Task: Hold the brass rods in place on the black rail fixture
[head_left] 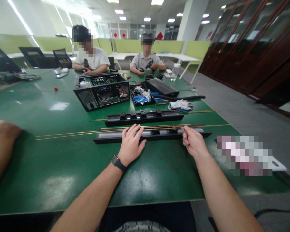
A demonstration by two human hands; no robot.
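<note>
The left hand [132,140] lies with its fingers apart and extended over the near black channel [164,137], palm down, touching the thin golden rods [67,134]; it seems to press lightly, perhaps so that the rods do not roll. The right hand [194,140] has its fingers curled, with thumb and forefinger brought together on the rods toward the right side of this channel, where it appears to pinch them; the exact contact is too small to see. The rods lie along the channel and pass beyond its left end, over the green table [62,174], probably because they are longer than it. The channel stands lengthwise before the person, so both hands can reach it comfortably.

As for containers, the near channel holds a pale strip and dark blocks, partly covered by the rods. Just behind it, the far black channel [145,121] carries four dark blocks [143,114] in a row. The open computer case [83,98] shows boards and other parts inside. In the black tray [145,104] there are blue and white gloves [145,96]; what the clear cup [176,71] contains cannot be told.
</note>
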